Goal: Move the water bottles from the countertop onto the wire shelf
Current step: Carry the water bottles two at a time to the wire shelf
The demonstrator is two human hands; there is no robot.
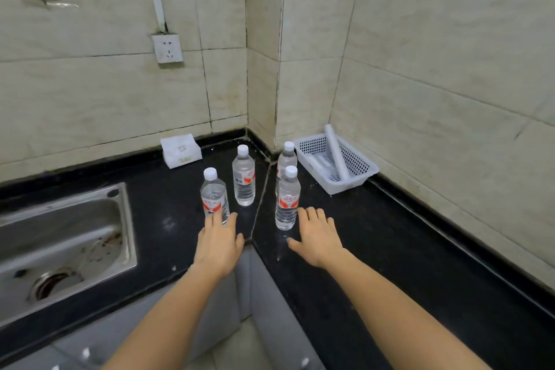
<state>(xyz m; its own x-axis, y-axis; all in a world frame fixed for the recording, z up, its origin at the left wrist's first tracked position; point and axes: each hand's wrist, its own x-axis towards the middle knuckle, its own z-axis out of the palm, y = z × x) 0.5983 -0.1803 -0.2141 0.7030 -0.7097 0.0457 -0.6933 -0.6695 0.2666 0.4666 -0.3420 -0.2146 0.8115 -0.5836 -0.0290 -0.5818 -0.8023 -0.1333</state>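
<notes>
Several clear water bottles with white caps and red labels stand upright on the black countertop (168,213) near the corner. The front-left bottle (213,194) is just beyond the fingertips of my left hand (220,242), which is open, palm down. The front-right bottle (287,198) stands just left of my right hand (316,237), also open with fingers spread and holding nothing. A third bottle (244,176) stands behind the middle, and another (286,156) is partly hidden behind the front-right one. No wire shelf is in view.
A steel sink (60,237) is set into the counter at the left. A white plastic basket (336,164) holding a white roll sits by the right wall. A white tissue pack (181,150) lies at the back wall, under a wall socket (167,48).
</notes>
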